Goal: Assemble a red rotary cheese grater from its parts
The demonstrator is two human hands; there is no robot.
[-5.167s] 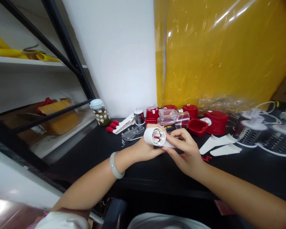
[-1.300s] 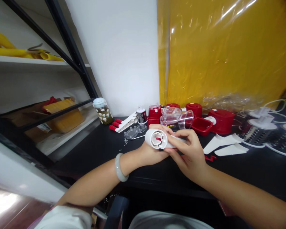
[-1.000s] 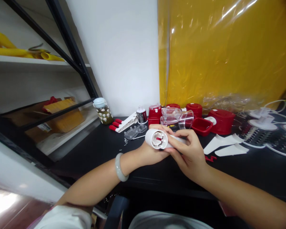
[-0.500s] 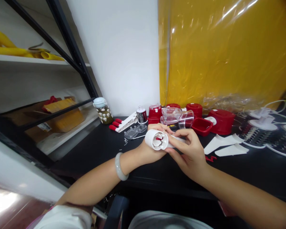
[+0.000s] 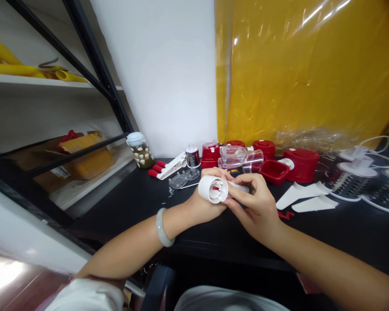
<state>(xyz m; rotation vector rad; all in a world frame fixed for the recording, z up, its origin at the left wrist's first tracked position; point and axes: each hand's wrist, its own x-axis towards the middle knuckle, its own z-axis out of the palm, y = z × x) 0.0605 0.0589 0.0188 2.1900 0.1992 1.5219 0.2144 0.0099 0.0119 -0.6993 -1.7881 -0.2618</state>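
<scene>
A white plastic housing with a round, hollow end (image 5: 206, 189) is held up above the black table. Inside its opening, white ribs and a small red piece show. My left hand (image 5: 202, 209) is closed around the housing from below and behind. The fingers of my right hand (image 5: 259, 207) pinch its slimmer, handle-like part (image 5: 240, 187), which they partly cover. White curved shell pieces (image 5: 303, 193) and small red plastic parts (image 5: 285, 214) lie to the right of my right hand.
Red plastic housings (image 5: 301, 165), a red tray (image 5: 274, 172) and clear plastic cups (image 5: 233, 156) stand behind my hands. Grater drums (image 5: 355, 183) sit at the right. Leftward lie red-tipped white handles (image 5: 173, 166), clear lids (image 5: 183, 178), screws (image 5: 170, 191) and a jar (image 5: 140, 151).
The white housing has turned slightly in my hands, so its round opening looks more closed in at the lower edge. Both hands keep their hold and have barely shifted.
</scene>
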